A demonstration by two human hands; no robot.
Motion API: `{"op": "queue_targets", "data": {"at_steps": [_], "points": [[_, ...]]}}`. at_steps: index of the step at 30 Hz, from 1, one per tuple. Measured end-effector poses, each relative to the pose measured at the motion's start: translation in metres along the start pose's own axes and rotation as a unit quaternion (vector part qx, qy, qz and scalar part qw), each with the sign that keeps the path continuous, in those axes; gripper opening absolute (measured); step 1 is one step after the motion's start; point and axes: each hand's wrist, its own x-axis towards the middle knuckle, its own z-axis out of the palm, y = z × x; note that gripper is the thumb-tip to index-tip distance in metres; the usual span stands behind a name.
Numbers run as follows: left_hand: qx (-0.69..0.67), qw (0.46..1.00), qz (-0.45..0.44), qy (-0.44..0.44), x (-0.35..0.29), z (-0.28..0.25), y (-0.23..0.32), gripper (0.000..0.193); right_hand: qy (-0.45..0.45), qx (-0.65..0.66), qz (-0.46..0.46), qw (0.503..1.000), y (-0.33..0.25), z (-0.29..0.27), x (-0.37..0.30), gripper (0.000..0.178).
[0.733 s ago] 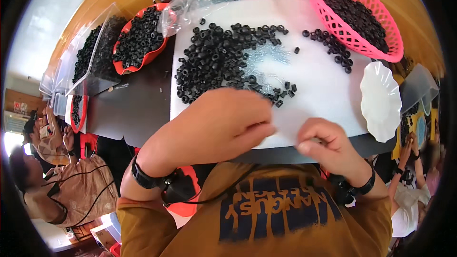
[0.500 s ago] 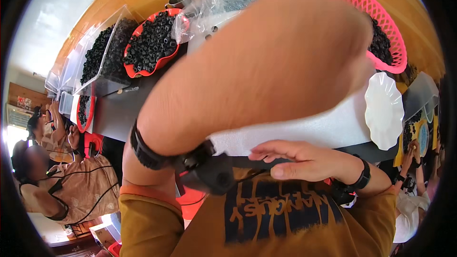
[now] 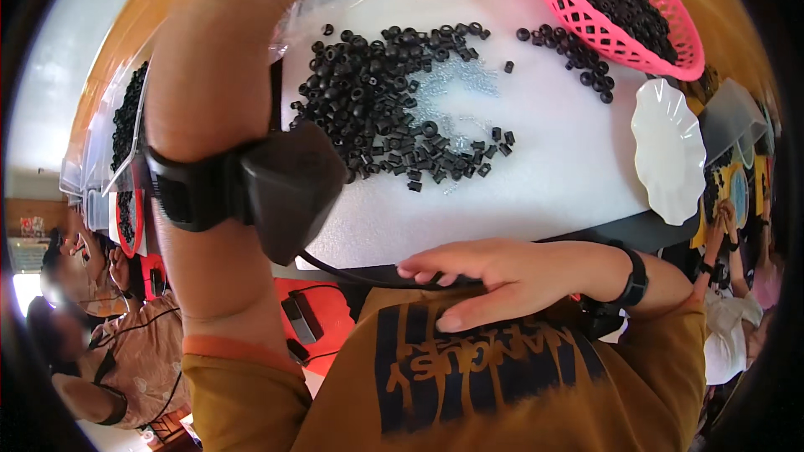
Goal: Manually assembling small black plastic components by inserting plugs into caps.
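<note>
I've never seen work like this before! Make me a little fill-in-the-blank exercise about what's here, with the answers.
1. The basket holding dark beads is bright ____.
2. The black heap lies to the ____ of the dish.
3. The hand in front of the shirt is the person's ____ one.
4. The mat under the heap is ____.

Answers: pink; left; right; white.
</note>
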Motion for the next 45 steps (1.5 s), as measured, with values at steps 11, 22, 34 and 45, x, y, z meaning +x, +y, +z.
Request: {"op": "queue_targets", "data": {"at_steps": [11, 22, 34, 45], "points": [[-0.107, 0.973, -0.056, -0.196, -0.014, 0.038, -0.068, 0.019, -0.026, 0.224, 0.121, 0.967, -0.027, -0.028, -0.040, 0.027], [-0.164, 0.923, -0.171, -0.304, -0.091, 0.039, -0.087, 0.012, -0.128, 0.030, 0.017, 0.991, -0.026, -0.042, -0.042, 0.033], [-0.148, 0.923, -0.245, -0.257, -0.087, 0.037, -0.120, 0.011, 0.077, 0.011, 0.027, 0.997, -0.010, -0.081, -0.023, 0.020], [-0.101, 0.939, 0.065, -0.323, -0.055, 0.072, -0.106, 0.010, 0.347, 0.209, 0.054, 0.913, -0.004, -0.089, -0.020, 0.021]]}}
